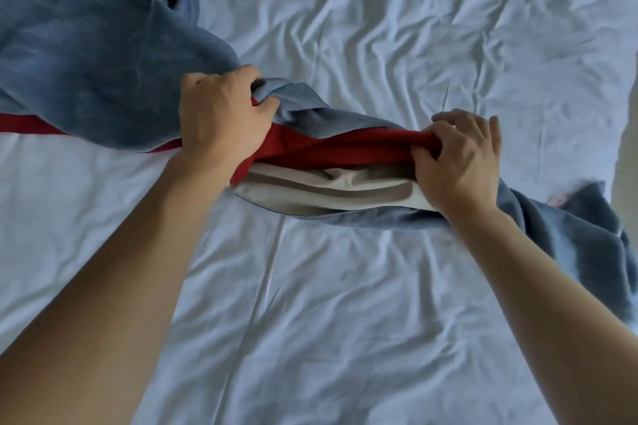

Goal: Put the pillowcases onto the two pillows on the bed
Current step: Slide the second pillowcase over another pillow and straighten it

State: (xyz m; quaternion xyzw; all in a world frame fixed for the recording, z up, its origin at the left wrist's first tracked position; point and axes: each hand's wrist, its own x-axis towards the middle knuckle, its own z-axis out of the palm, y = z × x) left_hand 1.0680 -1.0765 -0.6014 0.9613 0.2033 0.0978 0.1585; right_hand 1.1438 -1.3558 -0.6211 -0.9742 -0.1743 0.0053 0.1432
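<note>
Left hand: I see my left hand (221, 110) clenched, its fingers (266, 106) clamped on a bunched fold of the blue pillowcase (89, 55) together with the red fabric (345, 147) at the opening.
Right hand: my right hand (459, 162) has its fingers (428, 145) pinched shut on the red edge at the other end of the opening.
Pillowcase: blue and plush, it stretches from the bed's far left corner across the middle, its mouth pulled wide between my two hands; a loose end trails toward the right edge.
Pillow: a pale grey-white pillow (328, 188) shows inside the open mouth, just under the red layer; I cannot tell how far in it sits.
Bed: a wrinkled white sheet (345, 304) covers the bed beneath everything.
Forearms: both are bare, reaching in from the near edge.
</note>
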